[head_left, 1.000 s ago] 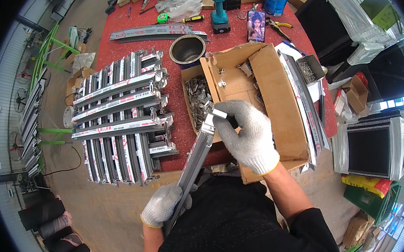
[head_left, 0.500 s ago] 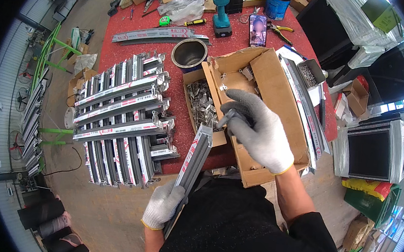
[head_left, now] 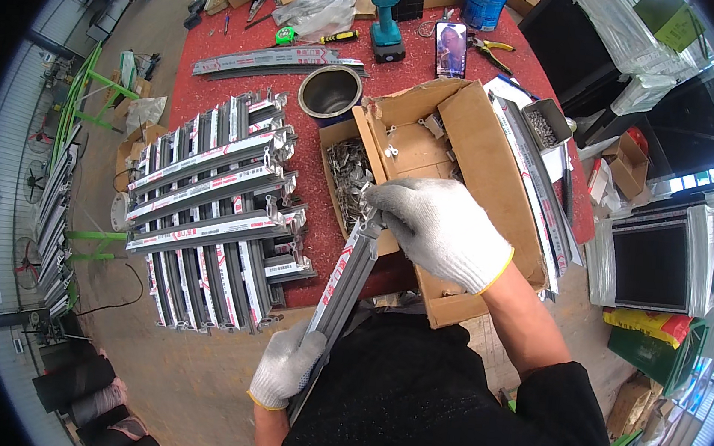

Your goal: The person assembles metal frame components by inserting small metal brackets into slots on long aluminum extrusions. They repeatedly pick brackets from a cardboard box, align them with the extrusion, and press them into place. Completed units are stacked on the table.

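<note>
My left hand (head_left: 287, 364), in a white-grey work glove, is closed around the lower part of a grey metal profile (head_left: 346, 280) with a printed film strip along it. The profile slants up and away from me. At its upper end my right hand (head_left: 438, 227), gloved too, pinches a small metal fitting (head_left: 368, 210) against the profile's open end; the fingers partly hide it. Just beyond lies a narrow cardboard box (head_left: 334, 135) of small metal pieces. Beside it, under my right hand, stands a larger open carton (head_left: 499, 172) with a few fittings inside.
Crosswise stacked profiles (head_left: 212, 209) lie on the red table (head_left: 422, 79) at the left. Farther back are a metal pot (head_left: 330, 94), a teal cordless drill (head_left: 383, 19), a phone (head_left: 450, 51) and pliers (head_left: 494, 54). A tray of screws (head_left: 547, 123) sits at the right.
My right hand has moved down and left from above the carton, bringing the fitting to the profile's upper end. My left hand keeps its hold on the profile.
</note>
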The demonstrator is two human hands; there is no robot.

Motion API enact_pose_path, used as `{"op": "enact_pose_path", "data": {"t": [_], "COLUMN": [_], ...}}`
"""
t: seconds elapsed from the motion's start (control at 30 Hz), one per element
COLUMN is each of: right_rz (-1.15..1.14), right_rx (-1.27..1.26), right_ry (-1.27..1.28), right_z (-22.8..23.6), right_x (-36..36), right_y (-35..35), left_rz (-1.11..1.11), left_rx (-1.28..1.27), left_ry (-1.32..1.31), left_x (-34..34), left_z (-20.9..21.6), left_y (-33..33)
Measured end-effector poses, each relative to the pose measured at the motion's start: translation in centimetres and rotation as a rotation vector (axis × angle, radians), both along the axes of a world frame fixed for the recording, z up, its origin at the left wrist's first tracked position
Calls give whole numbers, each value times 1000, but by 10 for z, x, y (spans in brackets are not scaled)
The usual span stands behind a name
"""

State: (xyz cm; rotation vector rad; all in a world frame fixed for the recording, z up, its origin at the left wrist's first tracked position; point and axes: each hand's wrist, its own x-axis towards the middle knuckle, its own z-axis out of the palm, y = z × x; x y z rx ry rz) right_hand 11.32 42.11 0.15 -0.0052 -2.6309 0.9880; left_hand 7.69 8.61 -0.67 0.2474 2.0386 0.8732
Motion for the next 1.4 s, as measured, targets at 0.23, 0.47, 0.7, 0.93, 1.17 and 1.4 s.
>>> {"op": "enact_pose_path", "data": {"t": [0.23, 0.47, 0.7, 0.93, 1.17, 1.4], "right_rz": [69, 71, -81, -153, -237, -247], "right_rx": [26, -281, -212, -125, -25, -184], "right_ry": [-132, 11, 111, 288, 480, 408], "right_z": [2, 8, 12, 29, 57, 56], "right_x": [-5, -2, -2, -7, -23, -23], "right_y": [-5, -21, -42, -51, -52, -82], "left_rz": [-45, 97, 190, 102, -217, -450], "left_rx": [29, 178, 225, 226, 314, 348], "left_ry": [47, -75, -43, -14, 347, 602], "left_x": [0, 1, 5, 9, -26, -60], "left_z": [-6, -19, -18, -8, 22, 42], "left_y": [-7, -5, -10, -13, 0, -17]}}
